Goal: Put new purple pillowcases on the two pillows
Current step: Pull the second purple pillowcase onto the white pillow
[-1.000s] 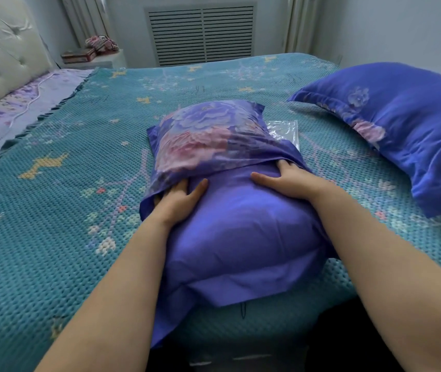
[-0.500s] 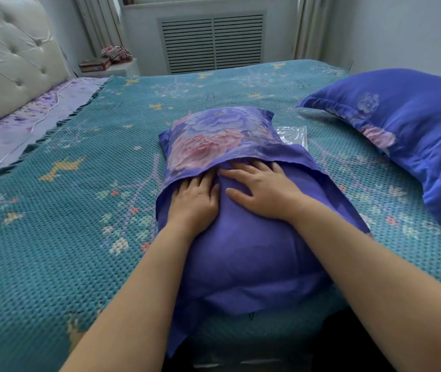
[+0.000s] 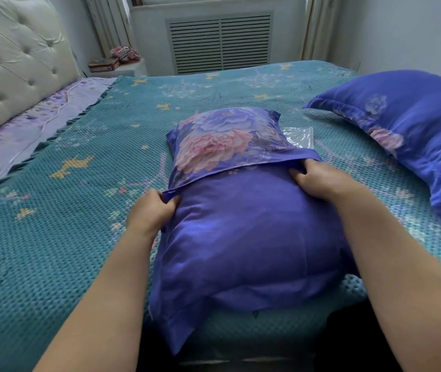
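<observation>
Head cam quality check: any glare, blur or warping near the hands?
Head view: soft daylight, no harsh shadows; left hand and right hand sharp on the purple floral pillowcase; glare on the clear plastic bag; wide-angle warping bends the tufted cream headboard.

Open bedspread (image 3: 79, 237) left of pillow (image 3: 240, 224)

Purple pillowcase (image 3: 246, 224): smooth cloth, slight satin sheen, printed flowers on far part. Second pillow (image 3: 412, 130): same smooth, faintly glossy purple cloth. Bedspread (image 3: 53, 237): teal cloth, nubby, bumpy weave, matt. Headboard (image 3: 12, 63): tufted, buttoned upholstery, pale, soft sheen like leather. Clear wrapper (image 3: 299, 135): thin glossy plastic. Sheet (image 3: 26, 124) by headboard: smooth lilac cloth.
</observation>
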### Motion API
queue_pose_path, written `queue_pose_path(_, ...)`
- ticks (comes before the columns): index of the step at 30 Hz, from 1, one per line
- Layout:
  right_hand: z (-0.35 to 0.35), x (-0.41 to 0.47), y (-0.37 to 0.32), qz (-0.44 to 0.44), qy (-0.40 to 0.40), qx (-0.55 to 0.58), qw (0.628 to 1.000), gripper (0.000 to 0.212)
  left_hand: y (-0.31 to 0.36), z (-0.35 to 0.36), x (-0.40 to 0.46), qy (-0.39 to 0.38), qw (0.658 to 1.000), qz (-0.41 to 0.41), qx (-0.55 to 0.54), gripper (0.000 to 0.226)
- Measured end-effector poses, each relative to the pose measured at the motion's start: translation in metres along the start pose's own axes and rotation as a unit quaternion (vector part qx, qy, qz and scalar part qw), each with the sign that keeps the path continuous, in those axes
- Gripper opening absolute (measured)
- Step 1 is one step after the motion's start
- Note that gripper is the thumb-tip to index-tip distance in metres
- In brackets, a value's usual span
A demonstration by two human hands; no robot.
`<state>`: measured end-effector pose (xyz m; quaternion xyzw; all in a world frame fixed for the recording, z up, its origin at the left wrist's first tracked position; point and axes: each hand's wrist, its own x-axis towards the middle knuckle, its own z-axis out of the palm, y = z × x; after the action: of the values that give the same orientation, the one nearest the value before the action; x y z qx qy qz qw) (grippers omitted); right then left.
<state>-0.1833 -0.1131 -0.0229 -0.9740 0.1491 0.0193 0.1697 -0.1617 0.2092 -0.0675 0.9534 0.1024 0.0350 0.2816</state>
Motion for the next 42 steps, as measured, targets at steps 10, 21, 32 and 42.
queue_pose_path(10, 0.022, -0.001, -0.001, -0.048, 0.353, 0.089, 0.93, 0.025, 0.026, 0.008, -0.004, 0.286, 0.942, 0.173, -0.033, 0.012)
queue_pose_path(21, 0.013, 0.014, 0.035, 0.067, 0.065, -0.018, 0.995, 0.031, 0.021, 0.012, -0.005, 0.017, 0.982, 0.087, 0.169, 0.028)
queue_pose_path(32, 0.014, 0.007, -0.018, -0.149, 0.137, 0.088, 0.975, 0.066, 0.072, 0.037, -0.022, 0.028, 0.957, 0.287, 0.03, 0.052)
queue_pose_path(42, 0.021, -0.007, 0.043, 0.115, -0.223, 0.455, 0.854, 0.06, 0.031, 0.048, 0.005, -0.095, 0.973, 0.018, -0.211, 0.107)
